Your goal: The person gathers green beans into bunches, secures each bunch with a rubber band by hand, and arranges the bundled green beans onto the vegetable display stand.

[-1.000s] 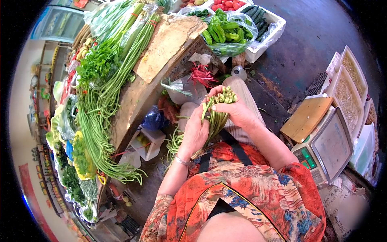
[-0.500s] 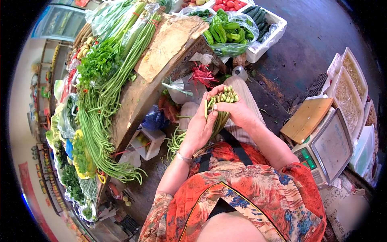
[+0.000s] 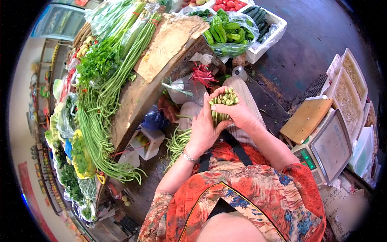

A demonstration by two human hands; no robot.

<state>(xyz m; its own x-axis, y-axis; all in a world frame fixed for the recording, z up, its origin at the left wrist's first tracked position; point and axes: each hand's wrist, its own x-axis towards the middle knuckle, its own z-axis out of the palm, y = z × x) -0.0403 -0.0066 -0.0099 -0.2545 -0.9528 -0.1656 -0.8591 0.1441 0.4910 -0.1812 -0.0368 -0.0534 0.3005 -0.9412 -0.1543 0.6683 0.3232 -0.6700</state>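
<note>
Long beans (image 3: pixel 224 99) in hand beside a loaded desk (image 3: pixel 127 111)

The beans form a bundle in front of the person's body, ends facing up. The right hand (image 3: pixel 238 113) has its grip closed round them, thumb across the front. The left hand (image 3: pixel 202 128) has a wide grip, its straight fingers touching the bundle's side. Loose lengths of bean (image 3: pixel 177 143) show beside the left wrist.

On the desk, bare brown wood shows along the near edge, next to a flat sheet of cardboard (image 3: pixel 167 44). A heap of beans (image 3: pixel 94 125) drapes across it, with leafy greens (image 3: pixel 96 66) alongside. Near the desk's far end, green peppers (image 3: pixel 223 30) sit in clear plastic beside cucumbers (image 3: pixel 256 17) in a white box (image 3: pixel 262 50).

The floor (image 3: pixel 310 44) is dark and stained. At right, a scale (image 3: pixel 332 145) stands by a wooden board (image 3: pixel 307 121), near pale trays (image 3: pixel 346 97). Shelves (image 3: pixel 42 80) line the wall at left.
</note>
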